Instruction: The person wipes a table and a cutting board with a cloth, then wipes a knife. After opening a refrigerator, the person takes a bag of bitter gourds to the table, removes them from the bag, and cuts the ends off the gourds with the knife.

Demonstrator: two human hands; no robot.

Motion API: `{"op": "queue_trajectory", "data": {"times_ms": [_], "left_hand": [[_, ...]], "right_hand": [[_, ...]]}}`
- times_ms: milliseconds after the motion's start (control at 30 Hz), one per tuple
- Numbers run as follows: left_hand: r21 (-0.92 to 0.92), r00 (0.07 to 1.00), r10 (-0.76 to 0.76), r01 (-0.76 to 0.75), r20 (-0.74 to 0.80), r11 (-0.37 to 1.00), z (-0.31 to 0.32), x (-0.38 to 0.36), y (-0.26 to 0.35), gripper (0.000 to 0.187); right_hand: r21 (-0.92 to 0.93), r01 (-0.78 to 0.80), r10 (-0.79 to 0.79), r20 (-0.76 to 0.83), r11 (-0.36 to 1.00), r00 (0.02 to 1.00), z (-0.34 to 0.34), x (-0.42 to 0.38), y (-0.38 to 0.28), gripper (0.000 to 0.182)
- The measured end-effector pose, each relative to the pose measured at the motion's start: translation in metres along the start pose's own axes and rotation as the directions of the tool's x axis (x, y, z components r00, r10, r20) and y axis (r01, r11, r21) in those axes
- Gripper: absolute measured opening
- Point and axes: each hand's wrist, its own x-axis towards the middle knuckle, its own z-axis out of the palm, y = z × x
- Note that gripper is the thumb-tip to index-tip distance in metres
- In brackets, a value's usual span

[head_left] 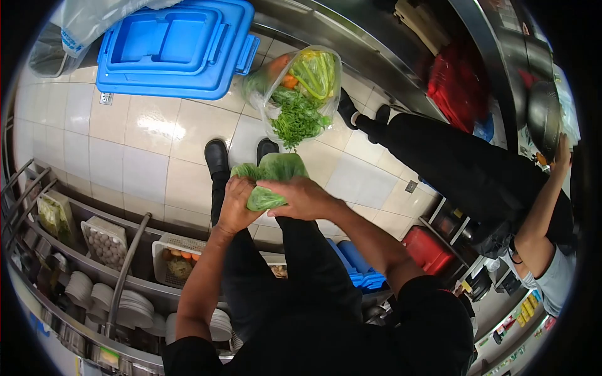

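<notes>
My left hand (237,203) is closed around the near left side of a bagged bundle of leafy greens (283,167). The bundle looks wrapped in thin, see-through plastic, and its exact kind is hard to make out. On the right side, my right hand (305,197) grips the same bundle, its fingers partly hidden by the leaves. Both hands are close together in front of my legs. Just beyond them on the floor stands an opened clear plastic bag (335,94) with parsley-like herbs (295,119), green stalks (315,74) and orange vegetables in it.
A blue lidded bin (169,88) stands at the far left. Along the near left run a metal rack with a crate of eggs (104,243), a white basket (164,258) and stacked bowls (135,308). Another person (467,153) stands at the right, one arm raised towards a wok.
</notes>
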Motion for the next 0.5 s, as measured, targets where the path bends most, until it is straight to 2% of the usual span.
{"op": "queue_trajectory", "data": {"times_ms": [33, 67, 100, 133, 167, 200, 233, 267, 333, 400, 467, 500], "left_hand": [[0.033, 0.999, -0.009, 0.010, -0.038, 0.999, 0.002, 0.000, 0.000, 0.044], [0.031, 0.999, -0.014, 0.015, -0.038, 0.999, 0.005, -0.001, -0.002, 0.044], [0.006, 0.996, -0.042, 0.043, -0.076, 0.999, 0.007, -0.002, -0.005, 0.043], [-0.021, 0.991, -0.070, 0.068, -0.111, 0.997, 0.009, -0.003, -0.008, 0.042], [-0.024, 0.992, -0.068, 0.065, -0.110, 0.998, 0.010, -0.005, -0.011, 0.042], [-0.002, 0.986, -0.141, 0.141, -0.094, 0.990, 0.008, -0.009, -0.014, 0.041], [0.022, 0.974, -0.212, 0.215, -0.081, 0.976, 0.007, -0.012, -0.017, 0.041], [0.021, 0.976, -0.203, 0.206, -0.084, 0.978, 0.006, -0.014, -0.019, 0.041], [-0.066, 0.942, -0.285, 0.277, -0.179, 0.959, 0.002, -0.019, -0.021, 0.038], [-0.050, 0.932, -0.305, 0.301, -0.196, 0.952, -0.002, -0.026, -0.025, 0.036], [-0.077, 0.910, -0.376, 0.368, -0.175, 0.927, -0.005, -0.032, -0.030, 0.035], [-0.081, 0.904, -0.388, 0.380, -0.177, 0.922, -0.005, -0.035, -0.031, 0.035]], "right_hand": [[0.045, 0.040, -0.040, -0.002, 0.998, 0.999, -0.007, 0.003, 0.005, 0.064], [-0.050, 0.153, -0.160, -0.199, 0.987, 0.967, -0.012, 0.009, 0.022, 0.061], [-0.021, 0.140, -0.137, -0.375, 0.990, 0.917, -0.018, 0.015, 0.043, 0.056], [-0.089, 0.077, -0.114, -0.578, 0.993, 0.808, -0.028, 0.025, 0.068, 0.045], [-0.114, -0.108, -0.004, -0.706, 0.988, 0.708, -0.036, 0.036, 0.105, 0.032], [0.047, -0.154, 0.134, -0.770, 0.987, 0.624, -0.047, 0.045, 0.146, 0.023], [-0.001, -0.329, 0.189, -0.819, 0.944, 0.542, -0.056, 0.053, 0.183, 0.022], [0.085, -0.445, 0.327, -0.800, 0.891, 0.502, -0.058, 0.060, 0.230, 0.023], [0.111, -0.473, 0.365, -0.792, 0.874, 0.489, -0.051, 0.069, 0.303, 0.025], [0.072, -0.538, 0.461, -0.620, 0.840, 0.635, -0.043, 0.080, 0.351, 0.026], [0.105, -0.634, 0.596, -0.488, 0.766, 0.638, -0.037, 0.089, 0.344, 0.035], [0.367, -0.705, 0.793, -0.340, 0.607, 0.506, -0.037, 0.097, 0.341, 0.041]]}}
